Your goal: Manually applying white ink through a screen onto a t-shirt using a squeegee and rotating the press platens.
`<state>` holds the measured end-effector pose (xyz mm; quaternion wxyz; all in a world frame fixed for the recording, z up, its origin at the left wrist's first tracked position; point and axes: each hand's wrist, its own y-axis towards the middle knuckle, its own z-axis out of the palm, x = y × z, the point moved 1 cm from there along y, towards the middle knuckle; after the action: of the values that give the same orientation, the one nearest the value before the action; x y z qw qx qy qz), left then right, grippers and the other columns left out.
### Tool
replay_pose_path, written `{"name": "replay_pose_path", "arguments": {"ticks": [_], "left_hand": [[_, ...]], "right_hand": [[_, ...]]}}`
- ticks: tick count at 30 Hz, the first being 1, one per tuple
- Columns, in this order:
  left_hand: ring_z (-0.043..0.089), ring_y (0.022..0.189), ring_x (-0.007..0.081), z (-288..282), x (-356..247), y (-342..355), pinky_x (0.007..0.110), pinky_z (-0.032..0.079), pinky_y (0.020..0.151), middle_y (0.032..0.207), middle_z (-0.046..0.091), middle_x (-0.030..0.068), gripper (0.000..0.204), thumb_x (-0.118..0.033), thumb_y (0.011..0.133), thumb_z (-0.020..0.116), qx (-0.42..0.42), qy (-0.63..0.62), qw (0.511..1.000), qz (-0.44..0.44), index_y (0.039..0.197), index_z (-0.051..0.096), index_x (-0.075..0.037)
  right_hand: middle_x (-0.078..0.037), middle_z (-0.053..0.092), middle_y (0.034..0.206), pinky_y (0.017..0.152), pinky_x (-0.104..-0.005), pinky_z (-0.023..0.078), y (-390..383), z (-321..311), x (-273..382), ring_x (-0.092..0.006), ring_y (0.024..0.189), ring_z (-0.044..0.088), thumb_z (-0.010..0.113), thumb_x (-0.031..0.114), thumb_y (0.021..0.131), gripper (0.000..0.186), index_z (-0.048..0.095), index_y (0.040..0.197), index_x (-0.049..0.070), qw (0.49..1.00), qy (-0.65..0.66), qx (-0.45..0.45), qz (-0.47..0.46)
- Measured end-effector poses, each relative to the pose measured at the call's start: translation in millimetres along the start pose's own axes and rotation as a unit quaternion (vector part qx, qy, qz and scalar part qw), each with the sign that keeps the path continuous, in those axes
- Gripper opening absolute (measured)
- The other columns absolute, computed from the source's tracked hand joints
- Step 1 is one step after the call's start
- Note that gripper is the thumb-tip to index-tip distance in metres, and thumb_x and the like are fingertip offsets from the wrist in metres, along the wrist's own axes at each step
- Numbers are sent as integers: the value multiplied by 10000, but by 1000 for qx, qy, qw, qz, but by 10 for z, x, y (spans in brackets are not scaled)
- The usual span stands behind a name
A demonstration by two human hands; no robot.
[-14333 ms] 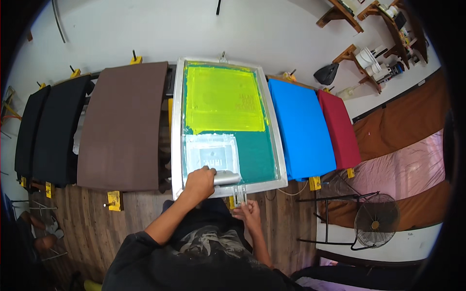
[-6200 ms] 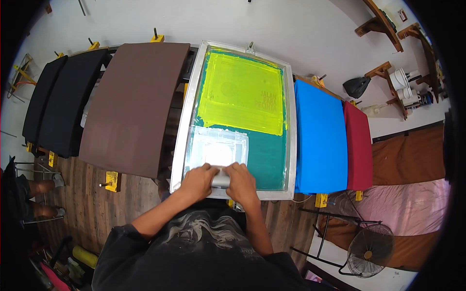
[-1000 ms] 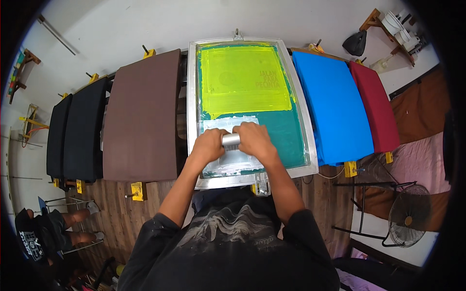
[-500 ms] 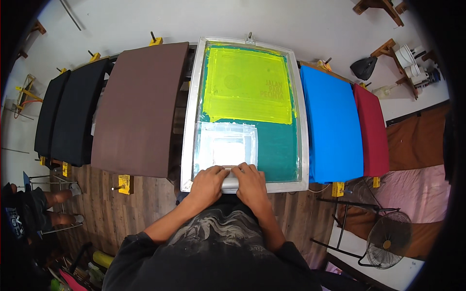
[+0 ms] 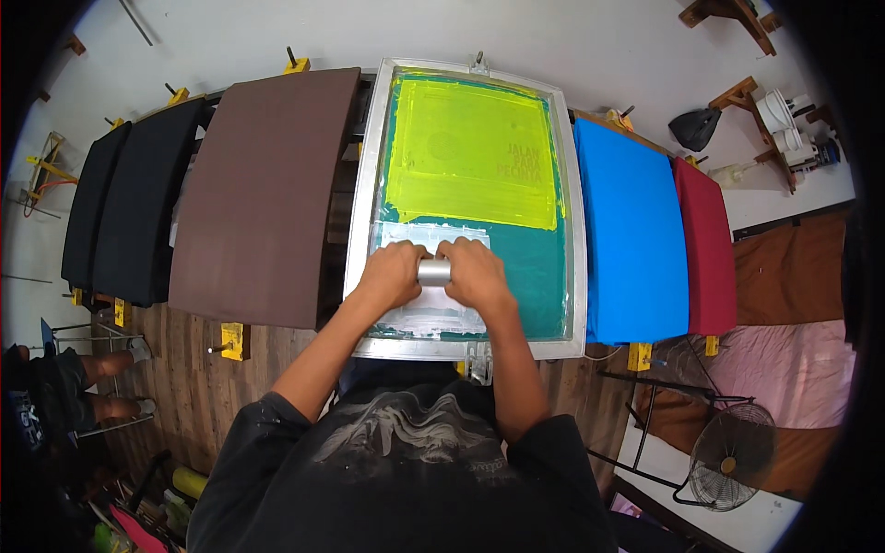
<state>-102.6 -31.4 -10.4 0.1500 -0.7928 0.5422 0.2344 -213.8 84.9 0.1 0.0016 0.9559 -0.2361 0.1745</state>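
A silver-handled squeegee (image 5: 434, 272) lies across the white ink patch on the lower left part of a silk-screen frame. My left hand (image 5: 395, 274) is closed round its left part. My right hand (image 5: 473, 273) grips its right part, with the bare metal showing between them. The screen frame (image 5: 577, 276) has a silver metal border and green mesh (image 5: 527, 286). Yellow-green tape or coating (image 5: 470, 138) covers its far half, with faint lettering beneath. White ink (image 5: 433, 320) smears the mesh on the near side of my hands. The squeegee's blade is hidden.
Fabric-covered boards stand in a row: brown (image 5: 263, 198) and black (image 5: 147, 207) ones on the left, blue (image 5: 631, 235) and dark red (image 5: 705, 249) ones on the right. A floor fan (image 5: 731, 458) stands at lower right. Another person's legs (image 5: 111, 387) show at far left.
Both my hands have moved away from me with the squeegee, from the frame's near edge to the far part of the white patch. My arms are now stretched further.
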Motion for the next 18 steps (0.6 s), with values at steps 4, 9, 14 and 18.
{"name": "replay_pose_path", "arguments": {"ticks": [4, 9, 14, 18], "left_hand": [[658, 845, 353, 186, -72, -389, 435, 539, 770, 944, 656, 156, 365, -12, 645, 708, -6, -29, 1000, 8, 1006, 688, -66], [652, 868, 353, 234, -226, -771, 421, 538, 786, 1004, 663, 152, 480, -6, 602, 715, 42, -48, 998, 0, 1079, 667, -44], [652, 851, 372, 66, -255, -649, 442, 532, 787, 929, 676, 171, 411, -22, 629, 664, 104, -55, 993, -25, 1040, 688, -42], [663, 802, 359, -74, -133, -211, 445, 546, 724, 832, 676, 168, 271, -49, 665, 671, 53, 15, 998, -2, 934, 700, -72]], "right_hand": [[-113, 581, 895, 751, -452, 482, -402, 131, 84, -329, 899, 567, 685, 10, 625, 314, 619, 920, 93, 999, 23, -47, -15], [-88, 577, 908, 761, -434, 471, -803, 171, 173, -323, 918, 556, 655, -7, 613, 345, 622, 943, 90, 999, 39, -16, 0], [-98, 605, 902, 773, -441, 476, -647, 0, 118, -325, 912, 584, 630, -13, 647, 362, 644, 985, 118, 996, 23, 86, -21], [-126, 627, 919, 776, -453, 487, -244, -119, 66, -346, 923, 597, 622, -15, 670, 312, 656, 954, 108, 1000, 20, 12, -19]]}}
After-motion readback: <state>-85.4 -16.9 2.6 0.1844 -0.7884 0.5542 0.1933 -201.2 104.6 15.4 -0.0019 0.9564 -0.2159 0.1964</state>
